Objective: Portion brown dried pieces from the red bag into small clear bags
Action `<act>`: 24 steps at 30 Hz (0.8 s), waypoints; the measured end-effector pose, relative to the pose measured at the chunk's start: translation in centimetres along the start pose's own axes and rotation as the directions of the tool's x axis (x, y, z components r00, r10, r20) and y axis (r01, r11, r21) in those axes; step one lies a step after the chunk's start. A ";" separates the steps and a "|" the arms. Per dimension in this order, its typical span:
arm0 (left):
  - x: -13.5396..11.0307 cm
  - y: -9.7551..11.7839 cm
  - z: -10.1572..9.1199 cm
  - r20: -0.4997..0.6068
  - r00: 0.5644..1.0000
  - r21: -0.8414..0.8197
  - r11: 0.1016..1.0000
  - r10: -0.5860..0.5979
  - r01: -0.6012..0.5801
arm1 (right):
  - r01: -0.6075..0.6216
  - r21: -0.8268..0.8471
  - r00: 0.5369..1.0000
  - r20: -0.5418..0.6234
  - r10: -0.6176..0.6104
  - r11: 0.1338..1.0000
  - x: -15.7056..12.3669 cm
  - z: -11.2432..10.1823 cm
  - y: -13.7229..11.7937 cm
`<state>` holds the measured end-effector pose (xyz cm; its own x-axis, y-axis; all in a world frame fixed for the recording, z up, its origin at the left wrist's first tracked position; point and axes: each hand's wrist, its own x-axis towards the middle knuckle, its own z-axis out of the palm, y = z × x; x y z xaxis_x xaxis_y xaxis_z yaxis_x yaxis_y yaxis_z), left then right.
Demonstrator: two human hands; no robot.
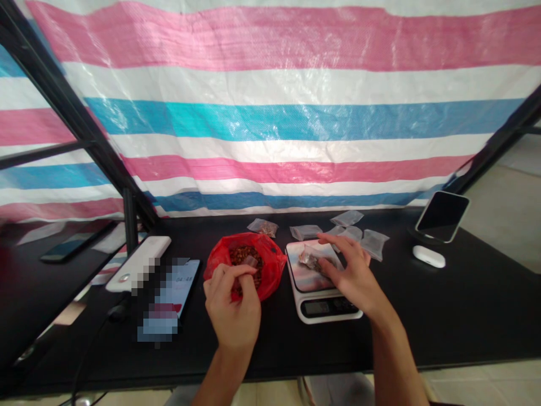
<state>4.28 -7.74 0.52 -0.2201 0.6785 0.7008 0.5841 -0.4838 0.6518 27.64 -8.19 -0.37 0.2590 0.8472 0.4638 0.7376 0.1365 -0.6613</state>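
My left hand [232, 301] is closed in a pinch over a red plastic bag [270, 262] full of small brown pieces [242, 255]; its fingertips hold a small clear scoop or packet at the pile. My right hand [353, 270] rests on a white kitchen scale [315, 290], fingers curled round a small clear packet [310, 258] with brown contents lying on the platform.
Several clear small bags [359, 231] lie behind the scale, one filled [262, 226]. A phone [180, 287] and a white power bank [137, 262] lie at left. At right a phone on a stand [442, 217] and a white earbud case [429, 256]. A striped tarp hangs behind the black table [443, 316].
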 end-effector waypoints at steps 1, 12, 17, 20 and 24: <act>0.1 -0.1 -0.2 -0.004 1.000 0.002 1.000 -0.005 0.006 | 0.006 0.009 1.000 -0.006 -0.006 1.000 0.1 -0.1 -0.2; 1.6 -2.7 -1.6 0.290 0.953 0.514 0.854 -0.083 -0.082 | 0.045 0.195 0.945 -0.327 0.022 0.980 0.7 -0.7 -1.5; 1.2 -3.0 -1.5 0.441 0.881 0.651 0.737 -0.172 -0.182 | 0.012 0.267 0.928 -0.362 0.089 0.964 0.6 -0.5 -1.5; 0.9 -2.8 -1.6 0.464 0.869 0.664 0.716 -0.172 -0.213 | 0.007 0.285 0.926 -0.365 0.102 0.959 0.6 -0.7 -1.3; 1.0 -2.8 -1.6 0.469 0.854 0.634 0.759 -0.226 -0.148 | 0.005 0.292 0.919 -0.379 0.111 0.956 0.5 -0.9 -1.0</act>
<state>1.19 -6.52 -0.15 0.0467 0.9478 0.3155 0.9713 -0.1169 0.2073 27.61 -8.34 1.06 0.5566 0.5986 0.5761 0.5243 0.2848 -0.8025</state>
